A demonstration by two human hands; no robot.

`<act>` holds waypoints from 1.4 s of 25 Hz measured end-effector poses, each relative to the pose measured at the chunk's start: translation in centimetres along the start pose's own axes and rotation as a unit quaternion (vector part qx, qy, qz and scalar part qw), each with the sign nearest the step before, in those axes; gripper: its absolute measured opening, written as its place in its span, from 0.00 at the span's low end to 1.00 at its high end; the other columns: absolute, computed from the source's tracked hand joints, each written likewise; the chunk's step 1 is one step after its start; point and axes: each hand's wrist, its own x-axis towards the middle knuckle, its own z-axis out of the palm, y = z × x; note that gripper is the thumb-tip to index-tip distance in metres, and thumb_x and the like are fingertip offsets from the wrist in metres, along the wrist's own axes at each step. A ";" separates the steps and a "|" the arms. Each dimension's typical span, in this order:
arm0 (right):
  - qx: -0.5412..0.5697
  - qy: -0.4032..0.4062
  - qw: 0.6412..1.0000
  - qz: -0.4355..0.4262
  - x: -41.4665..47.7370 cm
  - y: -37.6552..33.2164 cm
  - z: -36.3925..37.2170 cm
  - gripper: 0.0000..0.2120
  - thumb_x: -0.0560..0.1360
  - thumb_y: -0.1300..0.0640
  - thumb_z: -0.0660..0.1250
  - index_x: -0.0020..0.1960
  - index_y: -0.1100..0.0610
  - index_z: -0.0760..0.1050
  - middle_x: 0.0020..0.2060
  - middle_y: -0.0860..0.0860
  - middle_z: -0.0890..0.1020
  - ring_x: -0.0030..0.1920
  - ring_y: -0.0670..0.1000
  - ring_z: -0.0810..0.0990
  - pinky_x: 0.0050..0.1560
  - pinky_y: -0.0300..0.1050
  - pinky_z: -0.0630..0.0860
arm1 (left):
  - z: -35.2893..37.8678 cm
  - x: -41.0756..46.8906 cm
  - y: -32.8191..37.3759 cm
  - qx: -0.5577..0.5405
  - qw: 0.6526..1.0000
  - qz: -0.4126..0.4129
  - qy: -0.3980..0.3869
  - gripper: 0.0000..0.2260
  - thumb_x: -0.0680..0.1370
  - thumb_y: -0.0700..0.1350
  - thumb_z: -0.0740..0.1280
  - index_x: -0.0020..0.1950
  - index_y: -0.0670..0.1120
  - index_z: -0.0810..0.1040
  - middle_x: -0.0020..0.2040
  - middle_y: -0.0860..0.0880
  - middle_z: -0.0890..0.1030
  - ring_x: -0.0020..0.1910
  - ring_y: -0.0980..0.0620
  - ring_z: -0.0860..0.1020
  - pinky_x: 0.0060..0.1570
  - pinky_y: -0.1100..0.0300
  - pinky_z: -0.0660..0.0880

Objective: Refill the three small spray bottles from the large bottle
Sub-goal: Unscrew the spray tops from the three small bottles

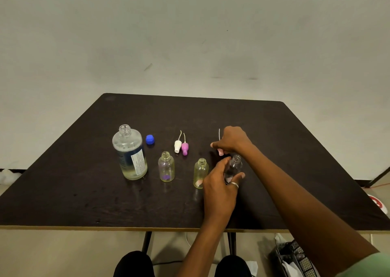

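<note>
We saw the left hand (219, 189), a ring (234, 185) on one finger, curled round a clear small spray bottle (233, 168) that stood open-necked on the tabletop (63, 203), right of the frame's centre. Just above it in the frame, the right hand (234, 140) pinched a pale pink spray head (220, 151), whose thin tube stuck up past the knuckles. The right forearm crossed the tabletop's lower right part.

Touching or nearly touching the left hand's fingers stood a yellowish small bottle (200, 173), uncapped. Further left stood a second yellowish small bottle (166, 169), also uncapped, with something purple showing at its base. Between and beyond these two lay a white spray head (178, 146) and a purple spray head (184, 148) side by side, tubes pointing toward the far edge. The large bottle (130, 152) stood upright at centre left, open, with only a little liquid at its bottom, and its blue cap (150, 139) sat just beside it to the right.

All of the things kept well apart from the tabletop's edges. Broad dark surface lay between them and the near edge, along the far edge, and out to both sides. A black basket (295, 260) sat on the floor at lower right.
</note>
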 end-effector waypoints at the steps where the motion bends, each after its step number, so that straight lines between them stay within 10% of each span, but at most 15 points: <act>1: -0.003 0.001 1.000 -0.001 0.0 0.0 0.0 0.21 0.71 0.42 0.71 0.31 0.56 0.70 0.29 0.51 0.75 0.37 0.52 0.78 0.37 0.45 0.73 | 0.0 0.0 0.0 -0.002 1.000 0.001 0.000 0.24 0.74 0.46 0.75 0.68 0.53 0.75 0.62 0.58 0.80 0.60 0.65 0.77 0.60 0.66 0.75; 12: 0.026 -0.006 1.000 -0.004 -0.3 0.4 -0.2 0.21 0.73 0.41 0.69 0.32 0.56 0.72 0.32 0.53 0.80 0.38 0.52 0.81 0.40 0.45 0.77 | 0.1 0.0 0.0 -0.035 0.999 0.017 0.005 0.24 0.72 0.45 0.77 0.66 0.55 0.76 0.56 0.68 0.78 0.59 0.68 0.77 0.58 0.68 0.75; 35: 0.011 0.105 0.993 -0.044 -7.2 -0.3 -9.1 0.28 0.74 0.39 0.64 0.27 0.58 0.67 0.22 0.51 0.71 0.26 0.51 0.72 0.32 0.45 0.71 | 0.2 -1.1 0.9 0.046 0.999 -0.011 0.011 0.39 0.67 0.52 0.80 0.75 0.46 0.68 0.68 0.51 0.77 0.67 0.55 0.74 0.63 0.71 0.69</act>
